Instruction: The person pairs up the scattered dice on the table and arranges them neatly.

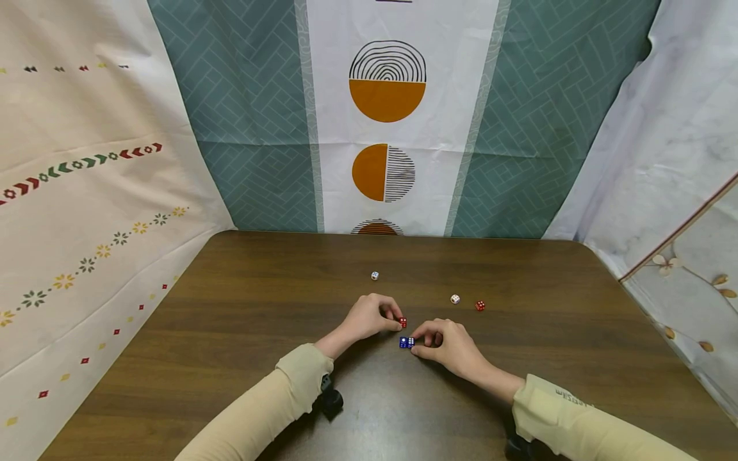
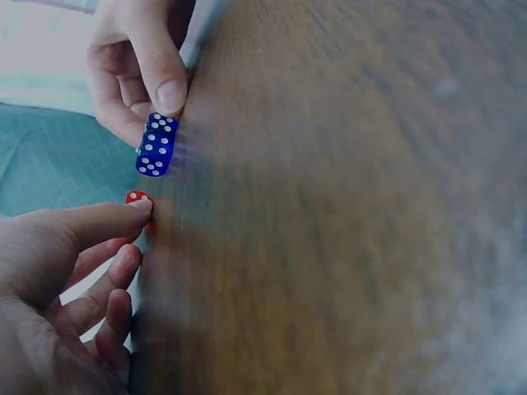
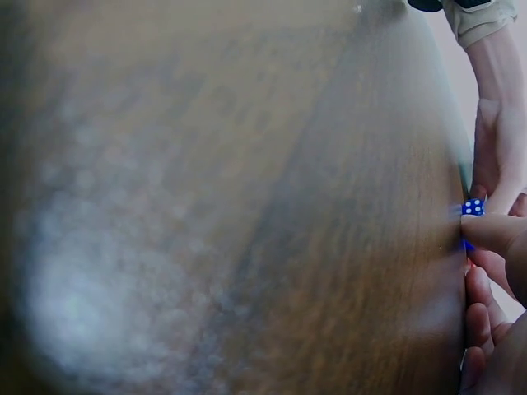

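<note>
Thumb and fingertip of my left hand [image 1: 370, 317] pinch a small red die [image 1: 403, 322] with white dots, low over the wooden table. In the left wrist view the thumb covers part of that red die [image 2: 138, 197]. Just nearer to me, two blue dice [image 1: 406, 342] stand side by side in a short row. My right hand [image 1: 452, 347] pinches the right-hand blue die [image 1: 411, 342] between thumb and index finger. In the right wrist view its thumb hides much of the blue dice [image 3: 473, 207].
Beyond the hands, one white die [image 1: 375, 275] lies farther back on the table [image 1: 259, 288]. Another white die [image 1: 455, 299] and a second red die [image 1: 480, 306] lie behind the right hand. A patterned cloth [image 1: 248, 128] hangs at the table's far edge.
</note>
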Demonstrator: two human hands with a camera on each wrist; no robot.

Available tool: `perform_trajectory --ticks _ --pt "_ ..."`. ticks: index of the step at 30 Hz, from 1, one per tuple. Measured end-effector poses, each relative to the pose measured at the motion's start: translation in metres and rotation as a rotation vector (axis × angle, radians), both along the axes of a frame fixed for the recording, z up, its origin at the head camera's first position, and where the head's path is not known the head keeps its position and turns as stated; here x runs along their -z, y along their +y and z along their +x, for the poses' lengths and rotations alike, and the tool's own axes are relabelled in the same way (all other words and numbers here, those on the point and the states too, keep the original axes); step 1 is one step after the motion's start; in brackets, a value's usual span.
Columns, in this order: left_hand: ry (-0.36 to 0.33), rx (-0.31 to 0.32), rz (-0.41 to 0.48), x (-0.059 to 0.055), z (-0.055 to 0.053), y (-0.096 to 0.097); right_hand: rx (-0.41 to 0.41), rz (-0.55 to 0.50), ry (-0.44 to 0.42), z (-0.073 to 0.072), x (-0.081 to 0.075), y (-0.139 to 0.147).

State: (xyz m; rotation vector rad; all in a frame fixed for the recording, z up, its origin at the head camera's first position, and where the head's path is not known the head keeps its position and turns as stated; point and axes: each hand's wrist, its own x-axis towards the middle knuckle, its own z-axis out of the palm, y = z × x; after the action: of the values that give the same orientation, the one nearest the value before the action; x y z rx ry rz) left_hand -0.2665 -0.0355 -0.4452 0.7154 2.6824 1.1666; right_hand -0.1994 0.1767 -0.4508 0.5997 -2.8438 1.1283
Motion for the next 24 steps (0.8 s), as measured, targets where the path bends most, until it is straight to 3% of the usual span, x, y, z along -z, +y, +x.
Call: perform_trajectory --ticks 16,24 --pt "-0.008 0.001 -0.002 -0.002 0.002 0.000 0.004 0.003 0.009 0.000 0.000 -0.001" --pt "-0.004 0.005 -0.002 -0.002 0.001 0.000 -0.100 -0.020 -0.007 -0.006 -0.009 0.010"
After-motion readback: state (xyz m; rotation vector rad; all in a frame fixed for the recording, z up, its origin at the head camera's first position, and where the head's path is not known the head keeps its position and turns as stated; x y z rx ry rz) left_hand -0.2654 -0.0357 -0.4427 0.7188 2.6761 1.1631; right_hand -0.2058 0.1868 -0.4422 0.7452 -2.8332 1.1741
